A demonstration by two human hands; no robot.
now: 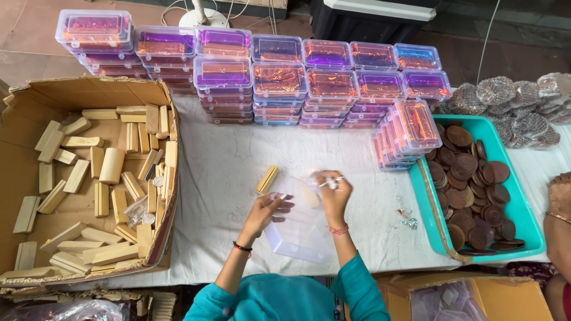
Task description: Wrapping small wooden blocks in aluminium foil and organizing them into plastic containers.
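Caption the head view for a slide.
Both hands, left hand and right hand, hold a clear plastic box over a white-clothed table.

A cardboard box (pixel 24 95) of wooden blocks (pixel 112 165) sits left; stacked plastic boxes (pixel 279 80) line the far side; a teal tray (pixel 523 208) of brown discs (pixel 470 190) lies right.

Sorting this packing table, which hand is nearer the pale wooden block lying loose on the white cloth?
Left. The left hand is just below the pale wooden block; the right hand is farther right.
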